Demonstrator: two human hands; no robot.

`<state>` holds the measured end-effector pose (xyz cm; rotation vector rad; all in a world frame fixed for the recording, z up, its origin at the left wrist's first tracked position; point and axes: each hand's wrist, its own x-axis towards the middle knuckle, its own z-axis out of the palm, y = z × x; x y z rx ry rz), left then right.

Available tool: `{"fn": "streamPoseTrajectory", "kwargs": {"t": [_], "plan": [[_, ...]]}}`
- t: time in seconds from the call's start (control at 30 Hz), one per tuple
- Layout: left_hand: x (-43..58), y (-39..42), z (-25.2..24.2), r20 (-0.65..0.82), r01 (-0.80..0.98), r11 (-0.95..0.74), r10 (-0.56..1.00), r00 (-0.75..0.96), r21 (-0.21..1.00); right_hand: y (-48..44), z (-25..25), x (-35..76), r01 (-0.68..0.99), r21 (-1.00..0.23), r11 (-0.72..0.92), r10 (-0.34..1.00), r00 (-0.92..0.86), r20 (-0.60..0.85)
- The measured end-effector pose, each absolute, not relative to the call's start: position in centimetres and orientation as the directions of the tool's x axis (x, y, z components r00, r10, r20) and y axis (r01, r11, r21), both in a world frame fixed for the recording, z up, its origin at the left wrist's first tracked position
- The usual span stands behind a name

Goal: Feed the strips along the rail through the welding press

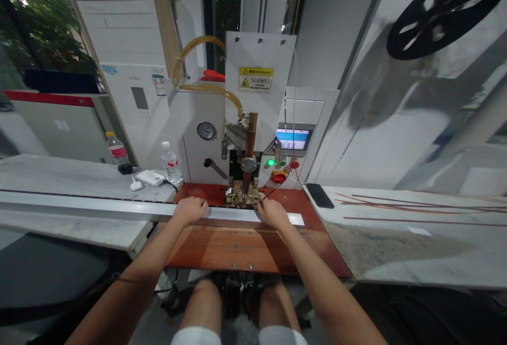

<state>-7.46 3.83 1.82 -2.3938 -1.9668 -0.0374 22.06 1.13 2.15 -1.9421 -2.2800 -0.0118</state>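
Observation:
A long silver metal bar (233, 215) runs left to right in front of a bench machine (259, 91). My left hand (190, 210) lies over the bar, its fingers curled; what they grip is hidden. My right hand (273, 213) is closed in a pinch at the right side of the machine's brass-coloured fixture (237, 195). A thin dark wire or rod (273, 190) slants up from near its fingertips; I cannot tell whether the hand holds it. An upright copper-coloured electrode (249, 149) stands over the fixture.
The reddish-brown work board (241, 247) lies under the bar. To the right are a phone (320, 195) and several thin copper-coloured rods (415, 206). To the left stand a water bottle (171, 162), a cola bottle (119, 153) and a white charger (150, 177). A green lamp (271, 163) glows.

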Motion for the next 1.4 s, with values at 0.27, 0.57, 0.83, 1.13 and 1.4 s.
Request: {"fn": "streamPoseTrajectory", "kwargs": {"t": [0.27, 0.57, 0.83, 1.13, 1.4], "plan": [[-7.34, 3.55, 1.95, 0.054, 0.983, -0.182, 0.982, 0.181, 0.005, 0.73, 2.67, 21.84, 0.984, -0.089, 0.154, 0.984, -0.145, 0.105], [-7.19, 3.43, 2.19, 0.057, 0.986, -0.168, 0.984, 0.168, -0.018, 0.47, 2.76, 21.94, 0.981, -0.107, 0.164, 0.983, -0.153, 0.104], [-7.19, 3.51, 2.13, 0.058, 0.987, -0.163, 0.985, 0.163, -0.011, 0.20, 2.83, 21.97, 0.982, -0.116, 0.149, 0.983, -0.134, 0.127], [-7.14, 3.36, 2.20, 0.062, 0.988, -0.156, 0.986, 0.156, -0.010, 0.60, 2.13, 22.25, 0.976, -0.095, 0.198, 0.967, -0.178, 0.184], [-7.26, 3.74, 1.98, 0.058, 0.988, -0.151, 0.987, 0.152, -0.018, 0.71, 2.01, 22.41, 0.970, -0.175, 0.168, 0.973, -0.134, 0.189]]}}
